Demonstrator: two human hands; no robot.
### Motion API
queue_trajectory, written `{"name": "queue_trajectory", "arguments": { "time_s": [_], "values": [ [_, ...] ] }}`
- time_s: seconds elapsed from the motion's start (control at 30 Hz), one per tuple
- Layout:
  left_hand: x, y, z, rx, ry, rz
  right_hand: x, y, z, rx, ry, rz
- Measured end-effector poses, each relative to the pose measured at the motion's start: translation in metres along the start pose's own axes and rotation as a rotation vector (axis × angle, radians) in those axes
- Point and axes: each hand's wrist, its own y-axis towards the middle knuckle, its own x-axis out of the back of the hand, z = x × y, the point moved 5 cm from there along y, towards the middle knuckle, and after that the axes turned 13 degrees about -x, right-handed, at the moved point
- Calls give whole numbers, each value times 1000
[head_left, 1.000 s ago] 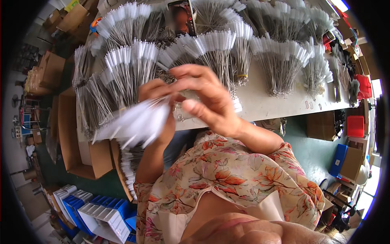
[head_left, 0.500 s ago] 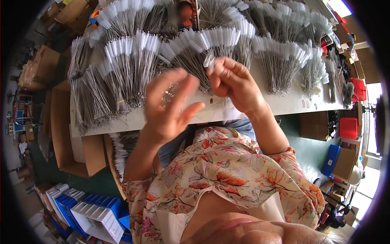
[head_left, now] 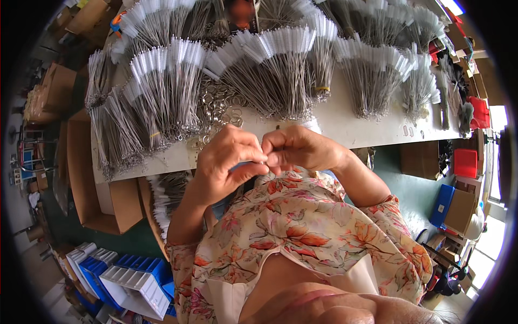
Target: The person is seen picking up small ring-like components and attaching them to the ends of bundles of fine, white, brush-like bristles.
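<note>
My left hand [head_left: 227,162] and my right hand [head_left: 302,149] meet fingertip to fingertip in front of my chest, just off the table's near edge. Both are closed in a pinch. A small shiny bit shows between the fingertips; most of it is covered by the fingers. Beyond my left hand lies a loose heap of shiny metal rings [head_left: 218,100] on the table. Past my right hand stands a bundle of thin wire brushes [head_left: 286,65] with white bristle heads pointing away and looped wire ends toward me.
More brush bundles [head_left: 167,81] cover the white table [head_left: 345,129] to left and right, some held with yellow bands. An open cardboard box [head_left: 116,202] stands on the floor at left, near blue and white bins [head_left: 135,286]. A red container [head_left: 465,163] is at right.
My right hand has come down toward me from over the brushes, where shiny loops showed at its fingertips. My left hand, spread and blurred before, has closed and met it.
</note>
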Motion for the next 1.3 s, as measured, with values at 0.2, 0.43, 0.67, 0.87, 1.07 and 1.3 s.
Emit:
{"name": "queue_trajectory", "arguments": {
  "time_s": [0.2,0.43,0.67,0.87,1.07,1.3],
  "values": [
    [-23,-3,-10,-87,-65,-125,-3,-12,-21,-255,176,255],
    [-17,-90,53,651,388,-242,75,-79,-43,-286,-1243,-861],
    [-29,-109,68,571,506,-123,66,-69,-76,-45,-772,-871],
    [-23,-96,57,580,315,-226,9,4,-42,319,-637,-638],
    [-12,-73,36,536,-1,-564,-15,30,-32,302,-714,-588],
    [7,-57,33,409,-199,-330,-5,23,-23,211,-368,-385]
  ]
}}
